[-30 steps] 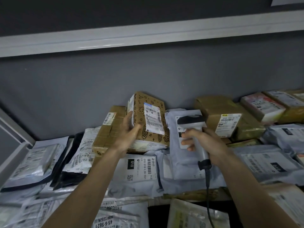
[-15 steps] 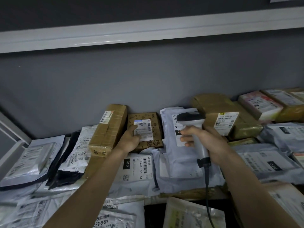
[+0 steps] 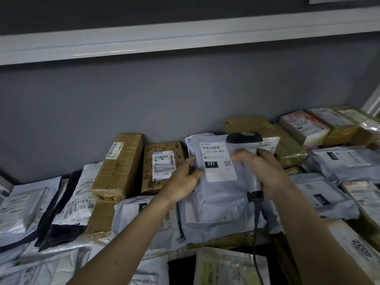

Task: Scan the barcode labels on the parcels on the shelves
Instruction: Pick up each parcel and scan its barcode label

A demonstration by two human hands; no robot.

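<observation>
Our right hand (image 3: 265,171) is wrapped round the grip of the handheld barcode scanner (image 3: 246,153), whose dark head sits just over the right edge of the white shipping label (image 3: 218,161) printed 231-239-K01. Our left hand (image 3: 185,177) holds the left edge of the grey poly mailer (image 3: 218,194) that bears that label, the thumb on its face and the fingers tucked behind. A black cable (image 3: 256,233) hangs from the scanner's base down over the mailer. Just left of the mailer a patterned kraft box (image 3: 162,167) leans against the grey wall (image 3: 144,99), and beyond it stands a taped brown carton (image 3: 117,167). Right of the mailer lie more brown parcels (image 3: 287,149) and grey bags (image 3: 345,161).
</observation>
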